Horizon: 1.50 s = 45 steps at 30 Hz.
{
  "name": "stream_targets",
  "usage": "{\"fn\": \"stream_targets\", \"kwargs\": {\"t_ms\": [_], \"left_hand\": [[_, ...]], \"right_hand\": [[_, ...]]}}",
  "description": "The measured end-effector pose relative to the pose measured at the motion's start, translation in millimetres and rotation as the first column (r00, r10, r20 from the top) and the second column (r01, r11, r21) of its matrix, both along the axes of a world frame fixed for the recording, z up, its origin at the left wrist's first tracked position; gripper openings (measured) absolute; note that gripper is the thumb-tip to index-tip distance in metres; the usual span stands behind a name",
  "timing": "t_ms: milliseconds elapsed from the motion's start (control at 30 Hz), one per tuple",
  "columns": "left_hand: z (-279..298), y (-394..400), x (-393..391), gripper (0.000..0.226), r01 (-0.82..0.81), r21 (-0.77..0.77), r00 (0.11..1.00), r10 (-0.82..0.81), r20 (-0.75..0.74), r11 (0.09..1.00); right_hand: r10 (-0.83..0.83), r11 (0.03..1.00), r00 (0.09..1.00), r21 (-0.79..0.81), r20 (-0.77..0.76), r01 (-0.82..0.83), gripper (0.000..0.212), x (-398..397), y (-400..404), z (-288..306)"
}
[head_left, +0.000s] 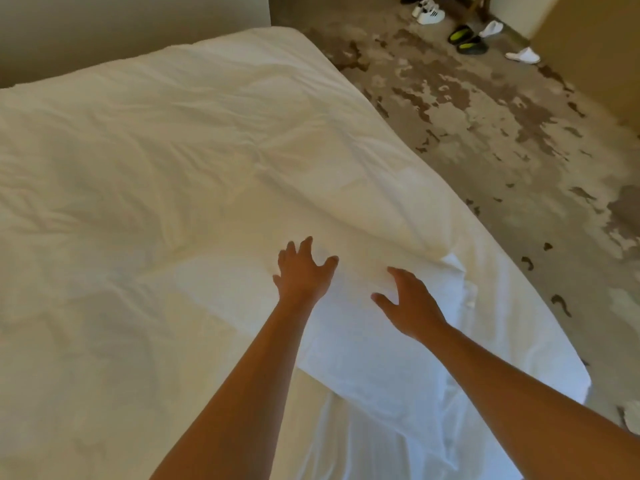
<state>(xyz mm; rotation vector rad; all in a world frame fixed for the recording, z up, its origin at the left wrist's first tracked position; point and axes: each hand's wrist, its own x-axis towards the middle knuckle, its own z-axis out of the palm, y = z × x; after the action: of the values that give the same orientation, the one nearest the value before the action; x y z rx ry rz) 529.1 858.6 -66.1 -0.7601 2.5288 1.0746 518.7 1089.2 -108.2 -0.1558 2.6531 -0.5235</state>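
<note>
Both hands are open, fingers spread: your left hand (302, 271) and right hand (410, 306) rest on the white pillow (363, 368); the duvet's folded edge (398, 220) lies just ahead of both.

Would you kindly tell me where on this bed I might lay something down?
Free: the broad duvet left of the left hand. Crowded: the pillow beneath it and the right hand; shoes on the far carpet.

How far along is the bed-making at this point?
Done: the duvet is spread out, though wrinkled. In hand: the left hand and right hand, fingers spread, press on the white pillow. Left: the duvet's bunched corner beside the pillow and the creases want smoothing.
</note>
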Motion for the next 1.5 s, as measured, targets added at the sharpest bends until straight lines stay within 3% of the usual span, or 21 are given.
{"fn": "stream_targets", "kwargs": {"t_ms": [100, 200, 300, 400, 533, 633, 700, 800, 867, 933, 1033, 1167, 1300, 1367, 1500], "left_hand": [[-47, -4, -20, 0.085, 0.178, -0.228, 0.982, -0.158, 0.103, 0.957], [-87, -17, -19, 0.092, 0.237, -0.320, 0.967, -0.190, 0.173, 0.917], [-118, -34, -2, 0.094, 0.251, -0.329, 0.959, -0.187, 0.213, 0.910], [-135, -49, 13, 0.094, 0.265, -0.318, 0.950, -0.191, 0.246, 0.910], [-140, -56, 16, 0.093, 0.269, -0.302, 0.947, -0.193, 0.258, 0.915], [-134, -60, 20, 0.091, 0.268, -0.292, 0.944, -0.191, 0.268, 0.918], [-124, -69, 25, 0.091, 0.291, -0.272, 0.931, -0.206, 0.302, 0.917], [-93, -84, 32, 0.086, 0.311, -0.207, 0.920, -0.239, 0.311, 0.928], [-65, -93, 38, 0.079, 0.262, -0.229, 0.957, -0.221, 0.190, 0.937], [-33, -96, 47, 0.075, 0.207, -0.261, 0.974, -0.223, -0.032, 0.943], [16, -91, 67, 0.083, 0.270, -0.235, 0.910, -0.327, -0.253, 0.934], [68, -89, 104, 0.103, 0.555, -0.436, 0.762, -0.643, -0.075, 0.708], [103, -125, 158, 0.113, 0.625, -0.625, 0.623, -0.781, 0.039, 0.467], [115, -146, 189, 0.105, 0.627, -0.633, 0.606, -0.795, 0.032, 0.453], [132, -184, 261, 0.079, 0.539, -0.658, 0.615, -0.780, -0.118, 0.525]], "right_hand": [[0.022, 1.000, 1.000, 0.002, -0.020, -0.022, 0.082, -52, -4, -34], [0.028, 1.000, 0.996, 0.012, -0.084, -0.027, 0.080, -93, -17, -64], [0.006, 1.000, 0.997, 0.011, -0.071, -0.005, 0.089, -130, -29, -83], [-0.006, 0.999, 1.000, 0.038, -0.010, 0.006, 0.113, -155, -45, -97], [-0.130, 0.990, 0.959, -0.018, 0.252, 0.139, 0.140, -152, -57, -111], [-0.153, 0.987, 0.946, -0.005, 0.287, 0.161, 0.147, -142, -61, -106], [-0.097, 0.995, 0.976, 0.012, 0.196, 0.096, 0.141, -127, -65, -96], [-0.048, 0.999, 0.998, -0.020, 0.046, 0.049, 0.114, -89, -69, -73], [-0.046, 0.996, 0.999, -0.080, -0.007, 0.045, 0.100, -63, -69, -53], [-0.053, 0.977, 0.996, -0.201, 0.066, 0.065, 0.091, -39, -67, -25], [-0.017, 0.933, 0.989, -0.353, 0.146, 0.068, 0.068, 0, -67, 21], [0.070, 0.905, 0.989, -0.425, 0.128, -0.009, 0.051, 75, -79, 68], [0.139, 0.879, 0.989, -0.465, 0.046, -0.102, 0.036, 144, -99, 106], [0.160, 0.867, 0.987, -0.479, 0.009, -0.136, 0.039, 167, -113, 126], [0.243, 0.854, 0.965, -0.450, -0.098, -0.261, 0.039, 211, -154, 171]]}}
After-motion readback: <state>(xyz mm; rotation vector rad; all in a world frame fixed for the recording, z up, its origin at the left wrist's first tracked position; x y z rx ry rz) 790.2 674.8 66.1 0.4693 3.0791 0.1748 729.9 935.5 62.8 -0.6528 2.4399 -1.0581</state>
